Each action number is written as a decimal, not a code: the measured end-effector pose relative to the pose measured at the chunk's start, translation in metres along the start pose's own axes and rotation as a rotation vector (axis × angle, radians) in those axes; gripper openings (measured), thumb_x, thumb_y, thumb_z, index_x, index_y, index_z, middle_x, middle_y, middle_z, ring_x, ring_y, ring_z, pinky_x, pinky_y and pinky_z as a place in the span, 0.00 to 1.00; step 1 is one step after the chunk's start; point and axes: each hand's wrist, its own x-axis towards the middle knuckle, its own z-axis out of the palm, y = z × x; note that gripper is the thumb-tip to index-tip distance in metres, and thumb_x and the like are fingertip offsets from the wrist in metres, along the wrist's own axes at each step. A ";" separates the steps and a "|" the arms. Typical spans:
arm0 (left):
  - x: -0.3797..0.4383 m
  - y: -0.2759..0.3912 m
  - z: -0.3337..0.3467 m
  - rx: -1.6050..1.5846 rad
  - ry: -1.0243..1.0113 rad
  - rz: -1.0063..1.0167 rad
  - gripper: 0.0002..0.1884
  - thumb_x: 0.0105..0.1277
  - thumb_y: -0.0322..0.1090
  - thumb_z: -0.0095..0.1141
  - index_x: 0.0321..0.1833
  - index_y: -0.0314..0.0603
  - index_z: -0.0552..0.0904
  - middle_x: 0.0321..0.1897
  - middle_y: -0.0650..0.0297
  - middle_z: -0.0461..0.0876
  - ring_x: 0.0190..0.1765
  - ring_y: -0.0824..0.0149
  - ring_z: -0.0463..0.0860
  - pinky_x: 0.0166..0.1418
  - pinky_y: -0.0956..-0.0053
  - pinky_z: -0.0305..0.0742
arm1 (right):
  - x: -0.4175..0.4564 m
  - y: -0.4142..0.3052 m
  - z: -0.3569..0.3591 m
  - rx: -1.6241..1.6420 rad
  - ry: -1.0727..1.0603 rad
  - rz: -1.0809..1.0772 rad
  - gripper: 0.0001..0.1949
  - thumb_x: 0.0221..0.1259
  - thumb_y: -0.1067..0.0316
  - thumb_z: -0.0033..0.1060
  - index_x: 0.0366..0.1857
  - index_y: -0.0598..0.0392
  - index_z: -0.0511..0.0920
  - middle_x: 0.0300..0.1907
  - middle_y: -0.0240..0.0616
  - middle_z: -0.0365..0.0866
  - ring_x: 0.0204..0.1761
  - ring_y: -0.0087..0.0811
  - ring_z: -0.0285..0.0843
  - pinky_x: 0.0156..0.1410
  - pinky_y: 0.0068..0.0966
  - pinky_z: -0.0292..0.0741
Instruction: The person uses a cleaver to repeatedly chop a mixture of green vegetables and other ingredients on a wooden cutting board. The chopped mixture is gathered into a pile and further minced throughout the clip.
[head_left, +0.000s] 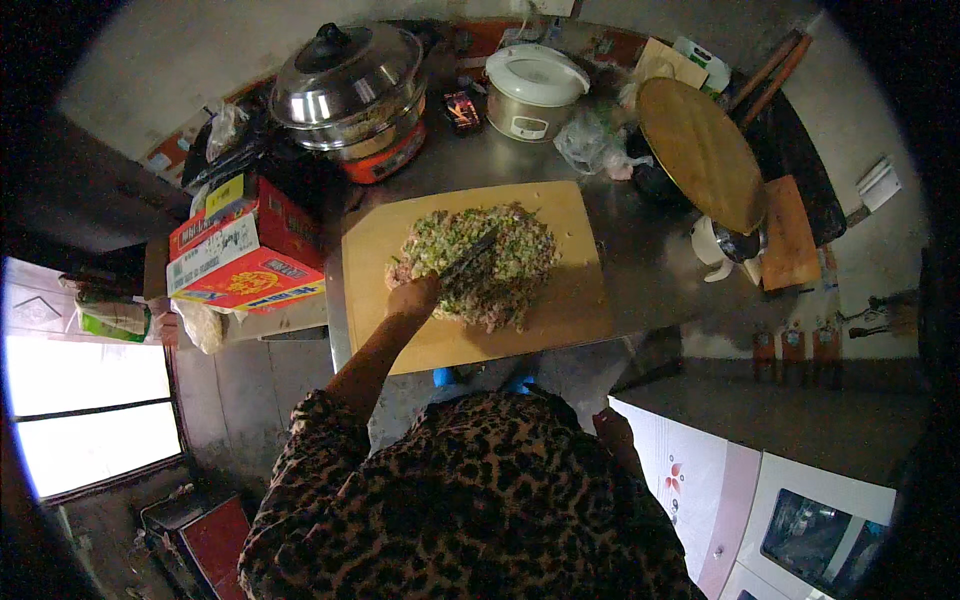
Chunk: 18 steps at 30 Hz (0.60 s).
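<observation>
My left hand (415, 298) is closed around the handle of a dark-bladed knife, probably a cleaver (471, 255). The blade lies across a wide mound of minced meat mixed with chopped greens (517, 251), and its cutting edge is hidden there. Some pinker mince shows beside my knuckles. Under the mound is a large wooden cutting board (375, 225) on a metal-topped counter. My right hand (615, 429) hangs low by my right side, away from the board; in the dark I cannot make out its fingers.
Left of the board stands a red cardboard box (285, 262). Behind are a lidded steel pot (352, 82) on a red-based appliance and a rice cooker (532, 97). To the right are a round wooden lid (701, 154), a light mug (709, 247) and a white cabinet (675, 450).
</observation>
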 end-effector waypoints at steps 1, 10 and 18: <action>-0.004 0.003 -0.009 0.042 0.020 0.051 0.15 0.63 0.45 0.35 0.40 0.43 0.70 0.30 0.50 0.78 0.34 0.50 0.78 0.35 0.56 0.72 | -0.003 0.001 0.003 0.019 -0.007 0.039 0.13 0.55 0.60 0.47 0.19 0.57 0.68 0.19 0.46 0.68 0.25 0.44 0.70 0.30 0.37 0.67; -0.008 0.003 -0.028 -0.128 -0.016 -0.208 0.15 0.63 0.44 0.35 0.42 0.42 0.69 0.28 0.49 0.78 0.29 0.48 0.78 0.31 0.57 0.73 | -0.004 0.005 0.007 -0.001 -0.064 0.059 0.10 0.55 0.62 0.47 0.26 0.58 0.73 0.28 0.47 0.74 0.30 0.41 0.74 0.36 0.31 0.72; -0.009 -0.030 -0.014 -0.022 0.139 -0.151 0.17 0.64 0.45 0.30 0.40 0.39 0.69 0.29 0.47 0.78 0.31 0.47 0.78 0.34 0.55 0.72 | 0.000 -0.001 0.002 -0.144 -0.039 0.015 0.11 0.54 0.62 0.50 0.26 0.59 0.76 0.34 0.45 0.76 0.32 0.38 0.75 0.34 0.32 0.74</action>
